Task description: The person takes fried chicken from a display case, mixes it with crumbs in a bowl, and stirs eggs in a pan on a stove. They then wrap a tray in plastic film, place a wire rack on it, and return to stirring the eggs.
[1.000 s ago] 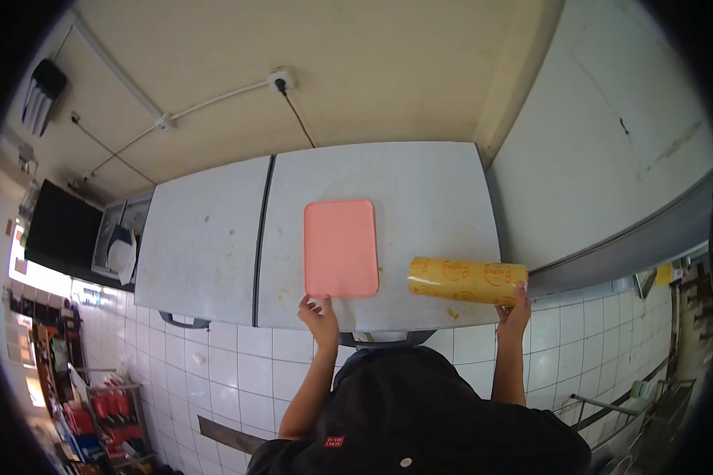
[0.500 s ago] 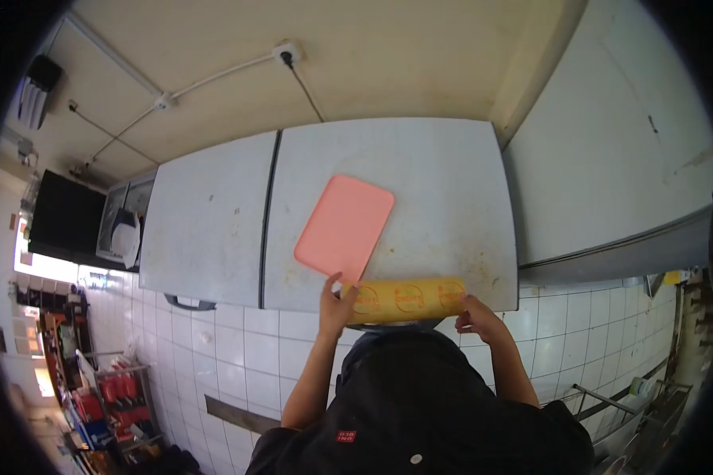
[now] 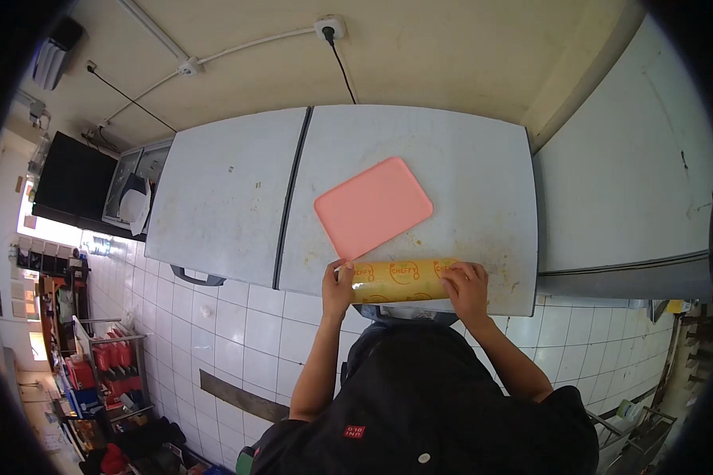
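Observation:
A yellow roll of plastic wrap [image 3: 404, 283], printed in red with CHEFFY, lies crosswise along the front edge of the white chest top. Around its left end is my left hand [image 3: 339, 293], thumb on the near side and fingers close to the tray's lower corner. My right hand [image 3: 467, 291] covers the right end of the roll, its fingers bent over the top. Just beyond the roll, a pink rectangular tray [image 3: 374, 207] lies flat and slanted on the surface.
A second white lid [image 3: 218, 198] adjoins on the left, with a dark handle [image 3: 198, 277] below it. To the right stands a tall white cabinet [image 3: 622, 174]. A socket with a plug [image 3: 329, 32] is on the wall. A rack with red items [image 3: 111, 356] stands at lower left.
The pink tray has turned clockwise and lies more crosswise. My right hand has moved from beside the roll's right end to on top of it. The camera view has shifted.

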Motion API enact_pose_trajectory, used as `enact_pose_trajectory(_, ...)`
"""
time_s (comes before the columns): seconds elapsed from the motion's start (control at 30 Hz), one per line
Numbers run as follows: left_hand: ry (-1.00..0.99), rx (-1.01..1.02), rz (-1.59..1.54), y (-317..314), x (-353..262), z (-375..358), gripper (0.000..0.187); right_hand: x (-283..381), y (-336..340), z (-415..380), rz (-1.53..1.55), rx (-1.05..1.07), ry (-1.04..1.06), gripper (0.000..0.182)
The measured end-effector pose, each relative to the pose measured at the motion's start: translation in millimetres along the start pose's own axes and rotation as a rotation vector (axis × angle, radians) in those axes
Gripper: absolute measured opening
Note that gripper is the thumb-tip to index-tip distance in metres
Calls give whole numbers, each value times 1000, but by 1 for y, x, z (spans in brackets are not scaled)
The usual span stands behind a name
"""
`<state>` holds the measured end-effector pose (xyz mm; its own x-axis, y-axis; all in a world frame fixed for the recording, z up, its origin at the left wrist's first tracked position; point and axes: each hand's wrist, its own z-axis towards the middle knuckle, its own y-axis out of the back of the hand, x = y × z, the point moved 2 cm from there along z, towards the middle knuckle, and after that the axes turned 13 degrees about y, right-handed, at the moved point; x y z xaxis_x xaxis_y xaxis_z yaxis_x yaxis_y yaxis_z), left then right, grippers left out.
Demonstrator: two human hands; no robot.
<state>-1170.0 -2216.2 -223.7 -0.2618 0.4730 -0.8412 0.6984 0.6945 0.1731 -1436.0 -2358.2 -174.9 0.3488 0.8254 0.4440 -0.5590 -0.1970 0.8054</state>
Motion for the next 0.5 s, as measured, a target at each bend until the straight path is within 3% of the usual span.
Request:
enact_pose_trajectory(0.17, 5, -51, 22, -2, -5, -9, 42, 16, -6, 0, -193, 10, 42, 12)
enact_pose_trajectory(0.27, -29, -114, 86, -3, -6, -10, 42, 22, -7, -2, -139, -9, -22, 11)
enact_pose_trajectory(0.33, -58, -152, 92, -4, -3, -8, 42, 21, -16, -16, 248, -43, -188, 13)
enact_pose_trajectory(0.37, -55, -150, 92, -3, 0, -6, 42, 20, -19, -20, 247, -41, -191, 13)
enact_pose_trajectory(0.43, -79, -168, 142, -3, 2, -2, 43, 22, -19, -22, 353, -4, -388, 18)
enact_pose_trajectory(0.5, -67, -148, 119, -3, 2, -3, 43, 26, -11, -11, 193, -45, -292, 21)
